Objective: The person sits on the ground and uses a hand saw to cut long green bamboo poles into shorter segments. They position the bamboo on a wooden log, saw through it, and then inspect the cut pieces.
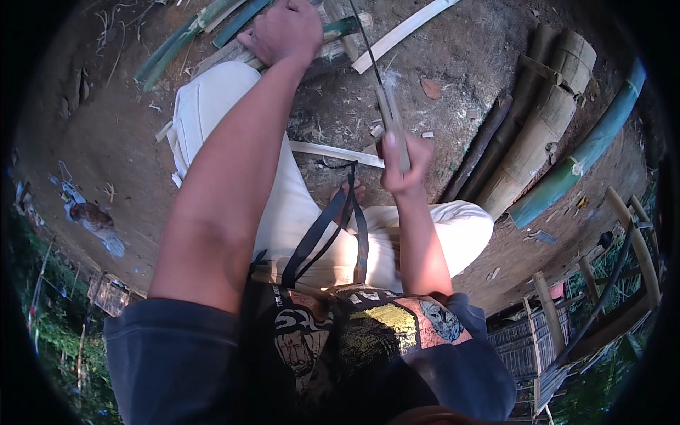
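Observation:
My left hand is closed at the top of the view, pressed down on a length of green bamboo whose dark green end shows to the right of the knuckles. In my right hand is the flat pale wooden handle of a long-bladed tool. Its dark blade points away from me and appears edge-on, so I cannot tell whether it is a saw or a knife. The blade stands just right of the bamboo's end. Under the left hand lies a weathered piece of wood.
Split bamboo strips lie on the dirt ahead, with another pale strip between my legs. Thick bamboo poles and a curved green one lie at right. A chicken is at left, a bamboo structure at lower right. Straps hang before me.

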Tool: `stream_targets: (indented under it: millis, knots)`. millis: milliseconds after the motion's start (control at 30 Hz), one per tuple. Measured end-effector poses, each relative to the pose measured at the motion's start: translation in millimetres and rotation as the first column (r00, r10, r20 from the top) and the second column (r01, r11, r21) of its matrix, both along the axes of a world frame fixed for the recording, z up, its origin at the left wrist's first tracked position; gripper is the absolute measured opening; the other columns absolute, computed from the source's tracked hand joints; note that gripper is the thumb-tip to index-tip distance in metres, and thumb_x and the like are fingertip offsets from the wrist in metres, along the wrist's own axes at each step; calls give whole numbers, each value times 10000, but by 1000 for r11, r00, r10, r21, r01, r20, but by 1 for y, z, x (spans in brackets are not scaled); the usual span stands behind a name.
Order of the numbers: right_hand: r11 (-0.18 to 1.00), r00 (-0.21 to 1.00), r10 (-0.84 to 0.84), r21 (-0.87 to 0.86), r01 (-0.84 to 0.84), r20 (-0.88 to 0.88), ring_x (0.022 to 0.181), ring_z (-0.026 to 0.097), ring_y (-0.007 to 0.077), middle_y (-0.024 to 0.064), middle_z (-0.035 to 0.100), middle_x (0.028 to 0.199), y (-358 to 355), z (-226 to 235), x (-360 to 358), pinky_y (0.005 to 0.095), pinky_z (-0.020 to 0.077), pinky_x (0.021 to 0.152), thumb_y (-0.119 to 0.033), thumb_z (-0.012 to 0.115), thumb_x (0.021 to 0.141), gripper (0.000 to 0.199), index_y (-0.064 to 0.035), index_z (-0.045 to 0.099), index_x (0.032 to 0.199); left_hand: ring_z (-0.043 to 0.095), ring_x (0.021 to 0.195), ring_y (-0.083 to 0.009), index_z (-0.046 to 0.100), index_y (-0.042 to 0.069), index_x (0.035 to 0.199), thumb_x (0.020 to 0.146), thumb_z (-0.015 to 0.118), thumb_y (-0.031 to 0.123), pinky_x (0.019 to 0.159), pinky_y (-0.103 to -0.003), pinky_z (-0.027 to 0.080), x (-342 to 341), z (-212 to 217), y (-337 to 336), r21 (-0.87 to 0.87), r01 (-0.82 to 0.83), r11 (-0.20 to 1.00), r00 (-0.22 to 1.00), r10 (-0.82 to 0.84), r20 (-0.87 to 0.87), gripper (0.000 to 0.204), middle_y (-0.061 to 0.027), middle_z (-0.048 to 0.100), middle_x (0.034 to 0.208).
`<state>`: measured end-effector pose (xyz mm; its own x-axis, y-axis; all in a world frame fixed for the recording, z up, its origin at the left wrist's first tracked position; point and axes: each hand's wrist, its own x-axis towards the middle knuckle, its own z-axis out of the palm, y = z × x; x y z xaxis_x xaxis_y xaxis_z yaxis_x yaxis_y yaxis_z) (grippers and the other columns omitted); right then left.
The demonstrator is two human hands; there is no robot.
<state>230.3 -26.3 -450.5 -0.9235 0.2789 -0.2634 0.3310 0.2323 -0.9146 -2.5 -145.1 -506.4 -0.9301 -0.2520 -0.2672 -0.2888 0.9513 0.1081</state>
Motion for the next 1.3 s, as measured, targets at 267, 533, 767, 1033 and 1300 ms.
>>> stream_targets:
  millis: [267,533,767,1033,1300]
  knots:
    - [999,995,-50,3,51,-89,466,492,126,52,506,523,5,-18,-55,308,363,479,-232,526,985,447,-10,535,597,662,969,-283,758,68,904,905,416,330,988,-455,320,1,3,2,116,81,990,994,-71,-82,432,-180,727,874]
    - [982,971,-172,47,182,-167,451,509,260,117,457,546,-44,-20,-14,375,386,479,-155,591,921,298,-24,524,662,639,1033,-233,730,81,917,894,476,226,1067,-436,313,22,-20,-1,223,59,973,927,30,-374,293,-101,726,978]
    - [979,959,-166,76,188,-231,492,565,292,123,506,572,-42,-13,-18,377,433,503,-143,612,915,253,-21,574,696,624,1103,-228,725,108,981,957,362,303,1065,-393,298,22,-7,1,189,38,981,974,6,-228,413,-96,726,1071]
    - [981,953,-169,51,188,-252,526,604,337,149,576,599,-28,-7,-31,403,461,522,-188,632,929,289,-25,599,692,641,1075,-276,740,73,933,949,394,307,999,-444,340,15,-2,-1,149,136,980,987,-121,-104,417,-134,734,1017]
    - [994,970,-114,-18,112,-213,536,603,326,140,585,592,-12,-4,-56,398,465,546,-220,622,944,311,-21,617,704,644,1077,-342,776,59,982,1005,274,429,1028,-454,330,-10,-10,1,58,-156,986,987,153,58,624,-195,730,1045]
